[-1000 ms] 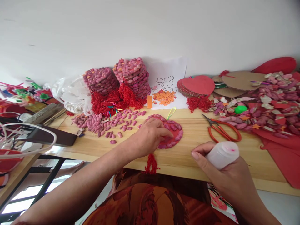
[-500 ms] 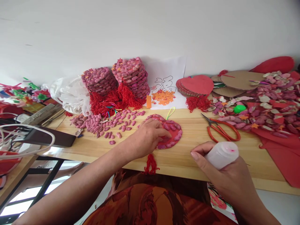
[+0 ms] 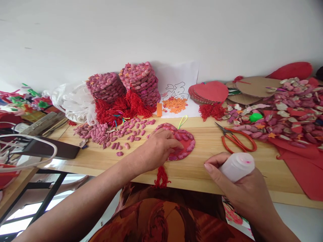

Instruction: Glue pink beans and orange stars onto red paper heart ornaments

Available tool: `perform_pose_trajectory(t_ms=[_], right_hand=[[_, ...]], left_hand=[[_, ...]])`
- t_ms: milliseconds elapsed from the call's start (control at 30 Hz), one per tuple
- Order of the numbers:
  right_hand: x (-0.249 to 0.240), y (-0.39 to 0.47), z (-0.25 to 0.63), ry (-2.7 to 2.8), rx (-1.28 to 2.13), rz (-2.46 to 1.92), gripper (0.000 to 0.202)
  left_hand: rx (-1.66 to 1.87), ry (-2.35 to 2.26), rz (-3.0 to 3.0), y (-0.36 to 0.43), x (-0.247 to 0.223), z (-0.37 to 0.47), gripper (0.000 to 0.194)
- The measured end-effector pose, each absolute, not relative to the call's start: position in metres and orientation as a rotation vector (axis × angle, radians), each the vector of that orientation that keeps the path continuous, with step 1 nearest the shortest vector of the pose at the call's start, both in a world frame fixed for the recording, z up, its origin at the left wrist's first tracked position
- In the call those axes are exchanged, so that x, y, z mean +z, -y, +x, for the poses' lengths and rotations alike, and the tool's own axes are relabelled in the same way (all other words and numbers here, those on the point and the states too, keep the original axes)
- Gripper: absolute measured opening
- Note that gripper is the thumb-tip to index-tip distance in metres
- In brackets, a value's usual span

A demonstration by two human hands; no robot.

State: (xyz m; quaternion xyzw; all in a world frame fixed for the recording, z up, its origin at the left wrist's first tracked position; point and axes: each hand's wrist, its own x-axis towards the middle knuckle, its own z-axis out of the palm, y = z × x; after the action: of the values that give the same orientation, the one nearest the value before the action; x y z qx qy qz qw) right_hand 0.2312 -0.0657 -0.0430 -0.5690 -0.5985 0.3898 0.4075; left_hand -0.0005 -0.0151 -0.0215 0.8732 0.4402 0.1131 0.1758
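My left hand (image 3: 158, 146) rests over the left side of a red disc (image 3: 185, 145) edged with pink peanuts. Its fingers curl down onto the disc, and what they hold, if anything, is hidden under them. From the disc's top comes a yellow-green loop (image 3: 182, 121); a red tassel (image 3: 162, 177) hangs at the bottom, over the table's front edge. To the right, my right hand (image 3: 247, 188) is closed round a white plastic bottle (image 3: 237, 168), its broad base tilted up toward me. Loose pink peanuts (image 3: 101, 133) lie left of the disc.
Red-handled scissors (image 3: 238, 139) lie right of the disc. Behind stand peanut-covered stacks (image 3: 140, 80) with red tassels, orange paper stars (image 3: 175, 105) on a white sheet, and red heart cutouts (image 3: 210, 92). A peanut-decorated pile (image 3: 297, 111) fills the right; a black box (image 3: 55, 148) sits left.
The whole view has shifted very slightly. Both hands keep nearly the same poses, the left on the disc and the right round the bottle.
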Motion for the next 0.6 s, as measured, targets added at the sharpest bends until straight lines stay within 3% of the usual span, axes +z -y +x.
perform_pose_trajectory(t_ms=[600], right_hand=[[-0.040,0.065,0.230,1.507,0.973,-1.448,0.025]], left_hand=[[0.399,-1.243,2.448,0.013,-0.021,0.001,0.019]])
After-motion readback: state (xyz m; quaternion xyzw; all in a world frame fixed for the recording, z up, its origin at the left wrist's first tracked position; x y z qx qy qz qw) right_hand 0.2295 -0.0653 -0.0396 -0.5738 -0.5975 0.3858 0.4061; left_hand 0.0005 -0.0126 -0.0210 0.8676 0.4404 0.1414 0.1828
